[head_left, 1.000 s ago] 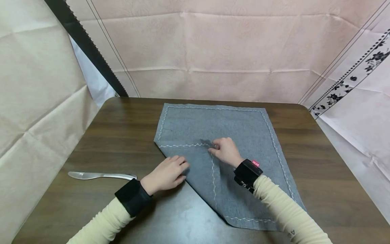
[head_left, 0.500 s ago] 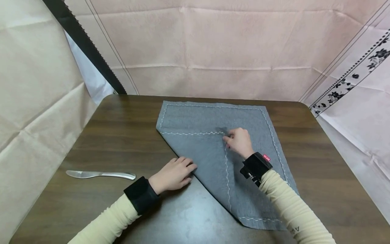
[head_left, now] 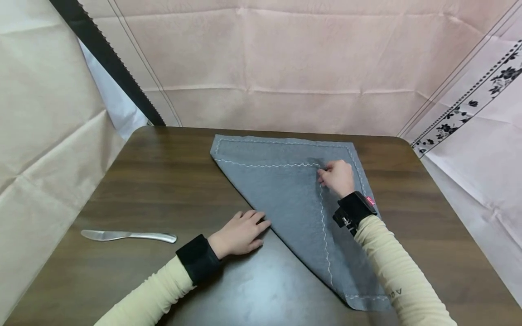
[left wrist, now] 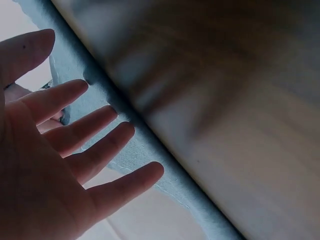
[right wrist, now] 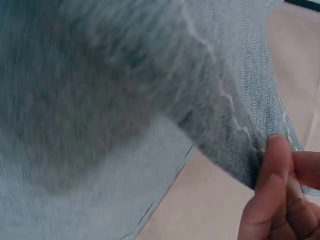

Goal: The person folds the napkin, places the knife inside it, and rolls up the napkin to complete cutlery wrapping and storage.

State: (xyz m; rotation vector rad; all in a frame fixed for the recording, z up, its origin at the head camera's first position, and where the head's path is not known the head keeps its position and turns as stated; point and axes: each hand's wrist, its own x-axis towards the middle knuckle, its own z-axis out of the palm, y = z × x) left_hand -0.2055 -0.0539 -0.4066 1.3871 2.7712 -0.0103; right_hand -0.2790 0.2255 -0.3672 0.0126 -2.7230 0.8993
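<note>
A blue-grey cloth napkin with white wavy stitching along its edges lies on the table, folded over along a diagonal crease. My right hand pinches the corner of the folded-over flap between thumb and fingers. In the right wrist view that hand grips the corner, and the cloth hangs raised from it. My left hand lies beside the diagonal fold, fingertips at its edge. Seen from the left wrist, the left hand has its fingers spread and straight near the folded edge of the cloth.
A silver table knife lies on the brown wooden table, left of my left hand. Pale cloth hangings surround the table's back and sides.
My right hand has drawn the napkin's corner away toward the back right, and the diagonal fold has shifted the same way. My left hand has moved slightly right along with the fold.
</note>
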